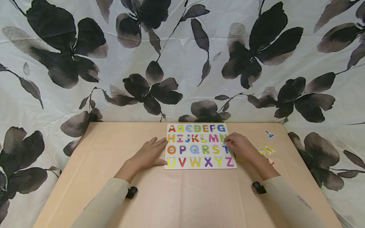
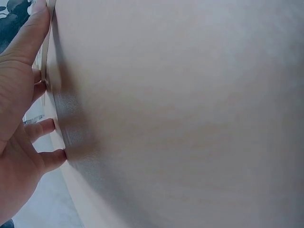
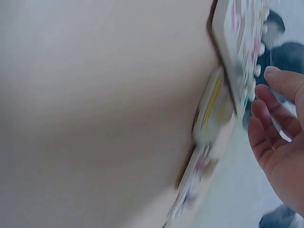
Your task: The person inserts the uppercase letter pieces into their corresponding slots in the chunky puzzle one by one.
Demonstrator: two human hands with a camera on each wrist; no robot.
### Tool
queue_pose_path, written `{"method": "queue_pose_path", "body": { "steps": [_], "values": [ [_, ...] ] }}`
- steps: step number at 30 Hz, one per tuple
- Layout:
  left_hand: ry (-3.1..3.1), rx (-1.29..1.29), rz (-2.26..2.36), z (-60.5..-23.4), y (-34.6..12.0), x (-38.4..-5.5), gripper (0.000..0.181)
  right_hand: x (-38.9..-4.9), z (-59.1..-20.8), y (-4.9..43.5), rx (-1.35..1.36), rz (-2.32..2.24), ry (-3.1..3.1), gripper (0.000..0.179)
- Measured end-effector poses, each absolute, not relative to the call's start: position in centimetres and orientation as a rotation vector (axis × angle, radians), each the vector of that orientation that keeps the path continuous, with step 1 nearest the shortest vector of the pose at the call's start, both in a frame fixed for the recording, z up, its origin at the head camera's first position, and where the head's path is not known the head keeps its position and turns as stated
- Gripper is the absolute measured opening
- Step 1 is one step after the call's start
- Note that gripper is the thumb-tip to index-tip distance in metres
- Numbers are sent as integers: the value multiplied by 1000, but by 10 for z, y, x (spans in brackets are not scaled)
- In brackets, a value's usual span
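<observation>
A white alphabet puzzle board [image 1: 201, 154] with coloured letters in rows lies at the back of the table. My left hand [image 1: 150, 153] rests along its left edge, with fingers extended and thumb at the lower corner; in the left wrist view the left hand [image 2: 21, 109] touches the board's side. Over the right edge, by the N and T, hovers my right hand [image 1: 241, 146]. The right wrist view shows the right hand [image 3: 280, 126] with loosely bent fingers, thumb apart from them and nothing visible between. Small pegs stand up from the board [image 3: 230, 40] there.
Right of the board lie loose letter pieces: a blue one [image 1: 269, 134], a yellow one [image 1: 269, 148] and a red one [image 1: 271, 161] partly behind the right forearm. Another yellow piece [image 1: 240, 159] sits beside the board. A floral cloth [image 1: 182, 63] hangs behind the table.
</observation>
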State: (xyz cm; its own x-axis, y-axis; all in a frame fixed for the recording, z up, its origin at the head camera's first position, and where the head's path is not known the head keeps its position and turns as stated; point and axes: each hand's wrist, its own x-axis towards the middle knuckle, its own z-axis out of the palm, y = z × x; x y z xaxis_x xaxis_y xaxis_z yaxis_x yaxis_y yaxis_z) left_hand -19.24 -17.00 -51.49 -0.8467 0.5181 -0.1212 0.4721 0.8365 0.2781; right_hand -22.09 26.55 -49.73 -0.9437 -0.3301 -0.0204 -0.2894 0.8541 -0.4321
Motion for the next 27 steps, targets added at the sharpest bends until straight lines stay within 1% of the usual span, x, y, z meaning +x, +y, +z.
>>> {"method": "queue_pose_path", "body": {
  "steps": [5,12,19,27],
  "values": [
    [2824,743,349,-515,-168,-195,100,-227,-494,297,-392,-672,2936,20],
    [2847,744,335,-515,-165,-199,99,-239,-495,325,-390,-583,2956,20],
    [2842,744,341,-514,-164,-199,99,-242,-497,333,-492,-521,2994,17],
    [2837,747,344,-513,-165,-199,98,-244,-498,333,-437,-514,2987,15]
  ]
}}
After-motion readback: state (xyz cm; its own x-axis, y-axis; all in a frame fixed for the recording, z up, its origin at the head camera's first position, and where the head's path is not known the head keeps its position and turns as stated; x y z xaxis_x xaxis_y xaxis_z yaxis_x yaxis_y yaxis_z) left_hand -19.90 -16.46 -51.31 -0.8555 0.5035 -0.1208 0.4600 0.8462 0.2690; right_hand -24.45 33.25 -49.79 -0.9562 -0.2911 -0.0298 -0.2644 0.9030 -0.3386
